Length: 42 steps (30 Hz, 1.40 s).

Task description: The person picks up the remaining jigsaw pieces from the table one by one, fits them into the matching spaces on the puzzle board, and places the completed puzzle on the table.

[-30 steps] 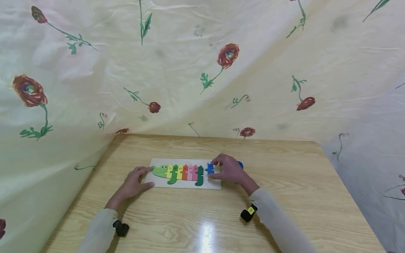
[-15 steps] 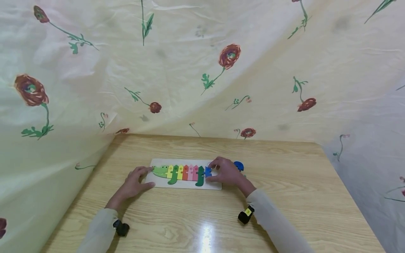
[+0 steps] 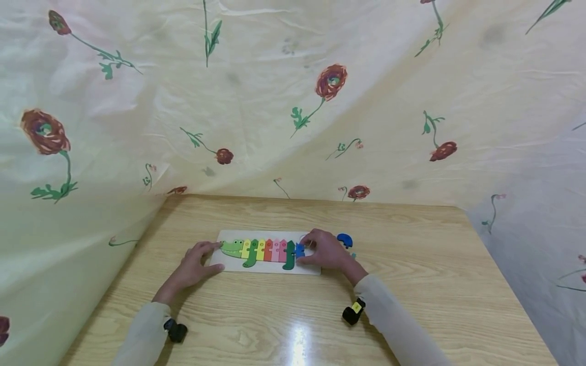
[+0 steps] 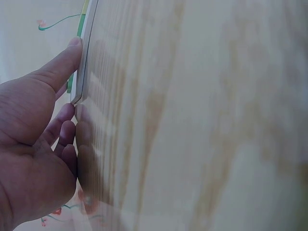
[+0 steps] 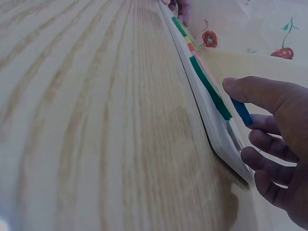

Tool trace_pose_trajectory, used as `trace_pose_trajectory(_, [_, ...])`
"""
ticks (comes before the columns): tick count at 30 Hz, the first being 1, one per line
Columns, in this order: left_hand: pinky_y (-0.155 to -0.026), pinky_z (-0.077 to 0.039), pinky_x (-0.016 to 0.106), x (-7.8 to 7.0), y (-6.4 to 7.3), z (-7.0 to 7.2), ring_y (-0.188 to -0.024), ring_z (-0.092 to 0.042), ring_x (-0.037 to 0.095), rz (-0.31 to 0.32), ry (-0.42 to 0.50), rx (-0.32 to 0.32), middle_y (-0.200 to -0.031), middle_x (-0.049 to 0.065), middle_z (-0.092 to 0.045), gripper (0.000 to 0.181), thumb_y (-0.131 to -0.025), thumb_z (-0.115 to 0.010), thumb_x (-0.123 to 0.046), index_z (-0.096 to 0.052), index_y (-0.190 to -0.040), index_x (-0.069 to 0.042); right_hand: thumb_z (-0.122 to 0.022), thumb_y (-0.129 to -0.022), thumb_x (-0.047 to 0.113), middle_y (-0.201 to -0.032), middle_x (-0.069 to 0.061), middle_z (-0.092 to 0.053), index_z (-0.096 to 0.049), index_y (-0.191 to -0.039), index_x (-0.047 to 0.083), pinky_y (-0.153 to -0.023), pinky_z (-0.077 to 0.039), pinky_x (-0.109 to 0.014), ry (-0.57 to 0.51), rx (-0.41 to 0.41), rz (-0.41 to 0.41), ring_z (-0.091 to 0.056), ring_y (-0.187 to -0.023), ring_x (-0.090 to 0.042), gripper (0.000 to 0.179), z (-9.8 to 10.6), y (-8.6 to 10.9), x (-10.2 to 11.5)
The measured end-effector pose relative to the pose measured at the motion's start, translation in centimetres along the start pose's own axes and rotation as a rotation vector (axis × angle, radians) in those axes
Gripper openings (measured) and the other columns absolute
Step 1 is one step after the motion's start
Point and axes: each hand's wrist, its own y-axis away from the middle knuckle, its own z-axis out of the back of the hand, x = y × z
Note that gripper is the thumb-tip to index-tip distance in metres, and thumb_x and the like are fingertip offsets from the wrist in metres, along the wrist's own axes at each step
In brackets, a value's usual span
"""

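A pale puzzle board (image 3: 267, 269) lies on the table, bearing a crocodile of coloured pieces. Its green head piece (image 3: 232, 248) is at the left, followed by yellow, green, red and pink pieces up to a dark green leg piece (image 3: 290, 255). My right hand (image 3: 328, 250) pinches a blue puzzle piece (image 3: 299, 250) between thumb and fingertips, right beside that leg piece. In the right wrist view the blue piece (image 5: 242, 111) tilts above the board's recess. My left hand (image 3: 194, 265) rests at the board's left end, thumb (image 4: 72, 53) against its edge, fingers spread.
Beyond my right hand lie another blue piece (image 3: 345, 240) and a small teal piece (image 3: 353, 255), partly hidden by the hand. A flowered cloth (image 3: 256, 117) hangs behind and at both sides of the wooden table (image 3: 412, 264).
My right hand has moved slightly left with the blue piece, bringing it close against the dark green leg piece. The loose blue piece behind shows more. My left hand stays in place.
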Motion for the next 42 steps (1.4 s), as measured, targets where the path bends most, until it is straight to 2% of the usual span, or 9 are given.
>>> trace_pose_trajectory(23, [-0.109, -0.028, 0.070, -0.26, 0.29, -0.03, -0.136, -0.032, 0.046, 0.006, 0.007, 0.002, -0.152, 0.022, -0.039, 0.069, -0.090, -0.080, -0.033, -0.053, -0.149, -0.014, -0.091, -0.076, 0.041, -0.096, 0.007, -0.064, -0.078, -0.105, 0.016, -0.081, -0.051, -0.031, 0.012, 0.008, -0.043, -0.054, -0.086, -0.015, 0.040, -0.62, 0.19, 0.15])
trace_pose_trajectory(34, [-0.109, -0.027, 0.070, -0.44, 0.36, -0.02, -0.136, -0.032, 0.045, 0.004, 0.007, -0.001, -0.152, 0.023, -0.040, 0.068, -0.090, -0.080, -0.033, -0.053, -0.149, -0.014, -0.092, -0.075, 0.041, -0.098, 0.006, -0.068, -0.078, -0.105, 0.015, -0.082, -0.052, -0.032, 0.007, 0.005, -0.039, -0.056, -0.086, -0.014, 0.042, -0.72, 0.05, 0.08])
trace_pose_trajectory(42, [-0.109, -0.028, 0.070, -0.44, 0.33, 0.02, -0.136, -0.032, 0.046, 0.003, 0.008, -0.001, -0.152, 0.023, -0.040, 0.068, -0.089, -0.080, -0.033, -0.053, -0.149, -0.014, -0.091, -0.076, 0.041, -0.100, 0.005, -0.068, -0.079, -0.105, 0.015, -0.081, -0.051, -0.031, 0.008, -0.004, -0.006, -0.056, -0.085, -0.013, 0.041, -0.43, 0.09, 0.05])
